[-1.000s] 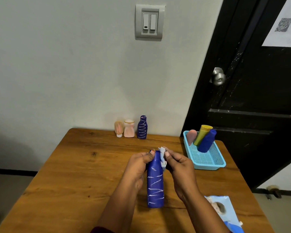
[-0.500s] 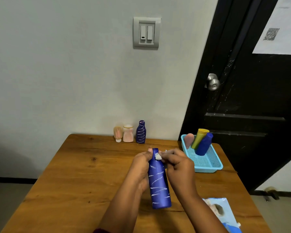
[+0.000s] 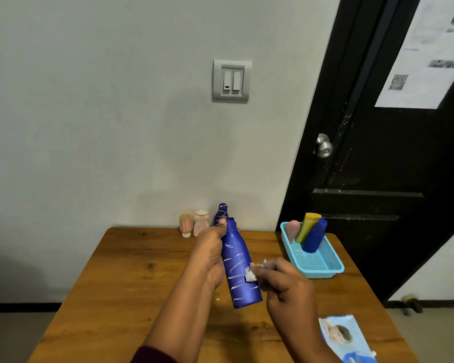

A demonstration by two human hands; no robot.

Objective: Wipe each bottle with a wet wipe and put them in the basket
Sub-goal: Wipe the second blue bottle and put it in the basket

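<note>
My left hand (image 3: 210, 254) grips a tall blue bottle with white streaks (image 3: 240, 268), held tilted above the wooden table (image 3: 121, 284). My right hand (image 3: 283, 284) pinches a small white wet wipe (image 3: 250, 275) against the bottle's lower side. A light blue basket (image 3: 323, 265) at the table's right holds a pink, a yellow-green and a blue bottle. Against the wall stand a small peach bottle (image 3: 186, 224), a pink bottle (image 3: 201, 221) and a small blue bottle (image 3: 220, 213), partly hidden behind my left thumb.
A blue wet-wipe pack (image 3: 345, 337) lies at the table's near right corner. A black door with a metal knob (image 3: 324, 149) stands right of the table. A light switch (image 3: 231, 81) is on the wall.
The wipe in my right hand has slid from the bottle's neck down to its lower body. My left hand has lifted the bottle higher and tilted it. The view has tipped upward.
</note>
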